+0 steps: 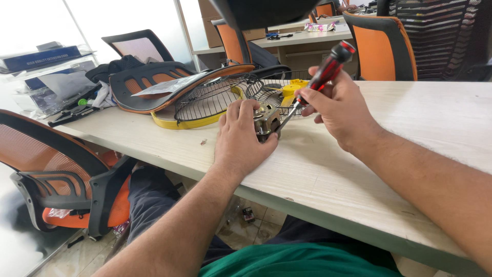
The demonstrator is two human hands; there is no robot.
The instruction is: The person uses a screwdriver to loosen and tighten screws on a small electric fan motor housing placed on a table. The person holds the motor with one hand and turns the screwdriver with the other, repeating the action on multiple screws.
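The left hand point(241, 136) clasps a small metal fan motor point(266, 121) near the front edge of the pale wooden table point(410, 123). The right hand point(341, 105) grips a red-and-black screwdriver point(322, 76), its tip slanting down to the motor. Just behind lie wire fan guards point(215, 97) with a yellow rim

We count two hands: left hand point(241, 138) and right hand point(341, 105). One screwdriver point(328, 69) with a red and black handle. One small metal motor point(266, 122). Two wire fan grilles, one point(207, 100) with a yellow rim, one point(274, 90) behind. One yellow hub piece point(293, 88). Four orange chairs at least. One tabletop point(410, 133) under it all.
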